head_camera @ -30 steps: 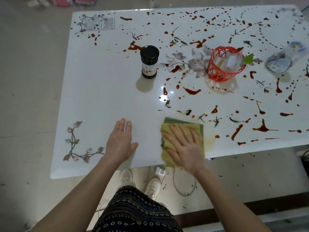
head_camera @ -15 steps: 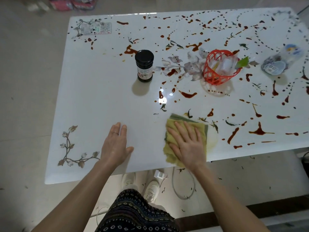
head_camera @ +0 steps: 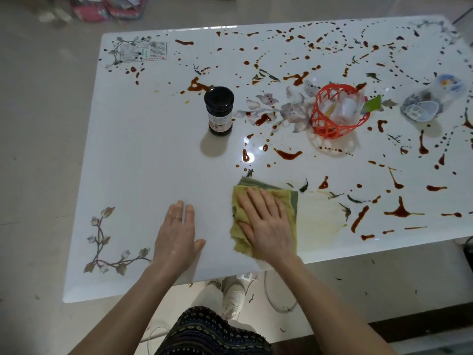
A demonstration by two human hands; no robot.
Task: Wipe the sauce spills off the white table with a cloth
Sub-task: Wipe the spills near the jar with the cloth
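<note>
Below-left of the dark jar (head_camera: 219, 111), our left hand (head_camera: 176, 239) rests flat, released, on the white surface (head_camera: 143, 162). Below-right of it, our right hand (head_camera: 268, 226), fingers straight, presses the cloth (head_camera: 288, 201). It looks soft and limp, so we judge it best pushed under a spread palm.

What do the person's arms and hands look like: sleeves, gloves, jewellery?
No gloves or sleeves in view: the left forearm and right forearm are bare. The left hand wears a thin ring on one finger; the right hand shows none. No watch or bracelet.
</note>
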